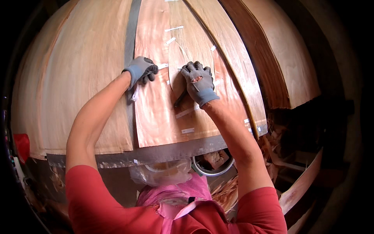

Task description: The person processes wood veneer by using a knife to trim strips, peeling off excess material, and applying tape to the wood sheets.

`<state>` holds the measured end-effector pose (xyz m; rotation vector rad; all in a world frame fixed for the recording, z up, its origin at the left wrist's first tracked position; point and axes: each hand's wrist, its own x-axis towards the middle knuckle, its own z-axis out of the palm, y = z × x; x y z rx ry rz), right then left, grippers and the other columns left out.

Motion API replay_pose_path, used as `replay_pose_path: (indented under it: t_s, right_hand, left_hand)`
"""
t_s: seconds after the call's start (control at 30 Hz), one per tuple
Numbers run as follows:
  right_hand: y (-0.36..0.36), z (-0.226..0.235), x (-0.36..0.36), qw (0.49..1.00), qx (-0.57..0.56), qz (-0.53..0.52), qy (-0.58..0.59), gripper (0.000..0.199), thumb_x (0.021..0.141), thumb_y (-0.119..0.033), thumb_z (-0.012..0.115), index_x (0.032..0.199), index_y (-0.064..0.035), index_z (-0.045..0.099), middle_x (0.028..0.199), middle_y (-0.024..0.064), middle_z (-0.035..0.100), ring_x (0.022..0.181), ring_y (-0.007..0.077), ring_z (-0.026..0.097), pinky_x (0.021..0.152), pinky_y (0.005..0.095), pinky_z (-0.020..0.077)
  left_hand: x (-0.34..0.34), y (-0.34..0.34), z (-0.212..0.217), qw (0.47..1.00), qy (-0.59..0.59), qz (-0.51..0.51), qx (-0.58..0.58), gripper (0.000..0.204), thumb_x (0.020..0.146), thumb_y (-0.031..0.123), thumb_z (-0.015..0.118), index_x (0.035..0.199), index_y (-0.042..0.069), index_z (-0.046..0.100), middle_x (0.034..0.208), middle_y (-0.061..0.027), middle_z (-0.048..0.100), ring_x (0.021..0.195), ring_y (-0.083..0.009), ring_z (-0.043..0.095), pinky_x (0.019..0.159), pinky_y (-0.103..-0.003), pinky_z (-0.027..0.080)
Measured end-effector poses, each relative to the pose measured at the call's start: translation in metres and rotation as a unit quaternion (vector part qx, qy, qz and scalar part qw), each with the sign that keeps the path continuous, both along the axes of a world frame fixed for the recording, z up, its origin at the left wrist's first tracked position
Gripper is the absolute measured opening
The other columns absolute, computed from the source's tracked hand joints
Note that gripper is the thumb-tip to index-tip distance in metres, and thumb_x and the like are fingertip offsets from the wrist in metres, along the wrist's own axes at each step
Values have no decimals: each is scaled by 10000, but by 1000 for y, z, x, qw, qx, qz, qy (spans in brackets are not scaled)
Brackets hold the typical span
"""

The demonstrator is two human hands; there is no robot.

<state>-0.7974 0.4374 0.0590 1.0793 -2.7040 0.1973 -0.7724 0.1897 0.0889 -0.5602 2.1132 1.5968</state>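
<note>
My left hand, in a grey glove with dark fingers, is closed on a strip of white tape; a white tail hangs below the palm. It hovers by the left edge of a reddish wood veneer sheet. My right hand, in a matching glove with a hole on its back, rests with bent fingers on the paler veneer. From beneath that palm pokes a dark slender tool; its other end is hidden. Short white tape pieces lie across the veneer.
Broad veneer sheets cover the table's left. A thin brown strip runs lengthwise at right, beside a thick veneer stack. The dark table edge is nearest me. Below it are a round bucket, a plastic bag and wood scraps.
</note>
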Motion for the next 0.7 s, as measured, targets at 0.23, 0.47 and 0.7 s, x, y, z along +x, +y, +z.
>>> replay_pose_path:
  t_s: [0.23,0.47,0.7]
  right_hand:
    - [7,-1,7,989,-147,-27,4,338,874,-144,506,1199,-114,593,1211,66,596,1202,293,507,970,444,381]
    - [-28,-8,38,984,-171,16,-55,518,927,-163,475,1430,-63,397,1474,126,435,1386,330,378,1089,474,317]
    - [-33,-23,39,997,34,42,-49,480,869,-126,456,1345,-86,502,1456,165,434,1378,347,366,1109,519,294]
  left_hand:
    - [25,25,-20,993,-13,48,111,170,879,212,645,856,46,671,643,-96,659,403,-130,524,343,-253,352]
    - [29,26,-25,991,27,61,118,161,886,178,631,877,32,698,647,-95,670,406,-126,536,351,-253,377]
    - [12,26,-7,995,-16,-75,-67,244,887,227,635,834,-2,703,651,-129,688,441,-204,607,379,-328,438]
